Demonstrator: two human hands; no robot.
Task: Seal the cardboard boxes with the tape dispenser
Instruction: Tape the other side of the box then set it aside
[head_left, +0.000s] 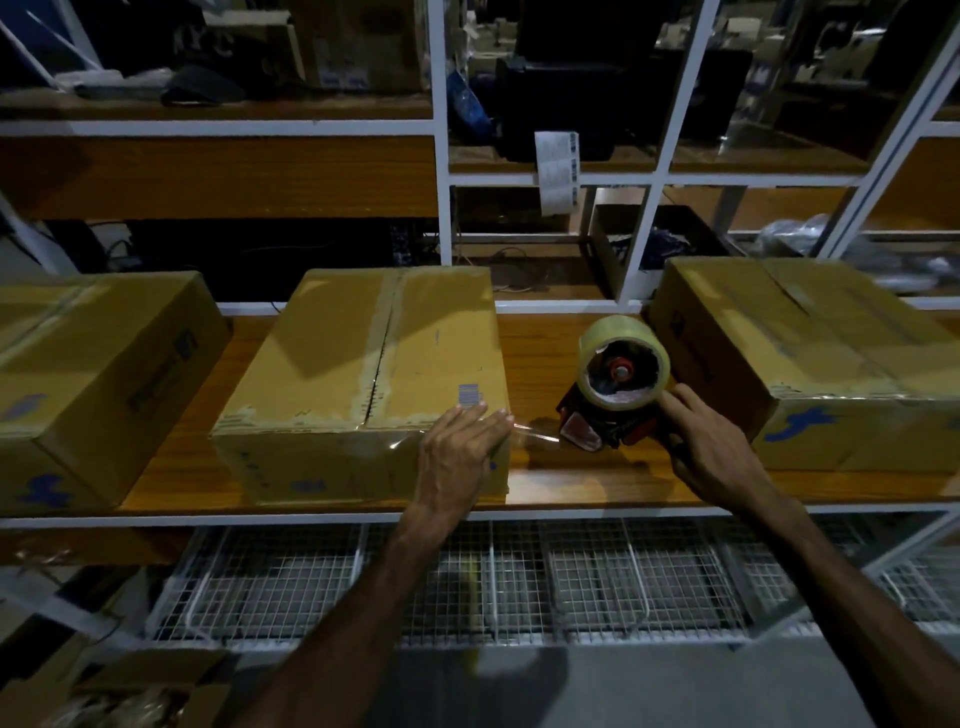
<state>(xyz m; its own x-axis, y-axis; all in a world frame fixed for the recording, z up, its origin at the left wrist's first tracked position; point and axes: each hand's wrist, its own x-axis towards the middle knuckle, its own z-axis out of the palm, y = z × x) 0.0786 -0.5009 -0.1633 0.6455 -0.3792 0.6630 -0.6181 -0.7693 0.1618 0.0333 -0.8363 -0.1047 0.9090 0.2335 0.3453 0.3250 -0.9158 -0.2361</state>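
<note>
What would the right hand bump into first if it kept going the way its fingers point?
The right hand already grips the tape dispenser, fingers pointing up-left. Pushed straight on, dispenser and hand would probably slide along the wooden shelf past the middle cardboard box, though depth is unclear.

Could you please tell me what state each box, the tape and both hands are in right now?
Middle box: flaps closed, centre seam taped.
Left box: closed.
Right box: closed, taped on top.
Tape dispenser: on the shelf, tape strip stretched to the middle box.
Left hand: flat, pressing tape onto the middle box's front corner.
Right hand: gripping the dispenser.
</note>
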